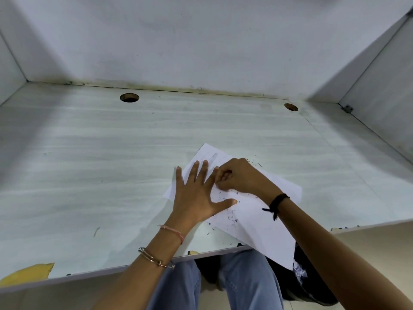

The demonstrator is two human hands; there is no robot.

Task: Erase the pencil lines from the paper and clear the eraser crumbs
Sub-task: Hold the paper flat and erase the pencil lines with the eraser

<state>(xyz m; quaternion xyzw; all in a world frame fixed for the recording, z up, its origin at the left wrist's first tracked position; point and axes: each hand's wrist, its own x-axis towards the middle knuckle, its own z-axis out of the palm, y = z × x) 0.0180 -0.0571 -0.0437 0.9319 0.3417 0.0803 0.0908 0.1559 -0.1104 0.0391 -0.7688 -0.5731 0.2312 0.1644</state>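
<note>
Hidden from you: whatever your curled right hand (234, 175) pinches, covered by its fingers. Paper (257, 222): middle concealed under both hands, pencil marks at far corner too faint to read. Bench (111, 164): cut off left and right.

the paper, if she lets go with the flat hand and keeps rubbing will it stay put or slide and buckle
The paper would probably slide: it is one thin sheet on a smooth desk, pinned only by the flat left hand. It likely buckles under the right hand. Its near corner overhangs the edge, so it could slip off.
</note>
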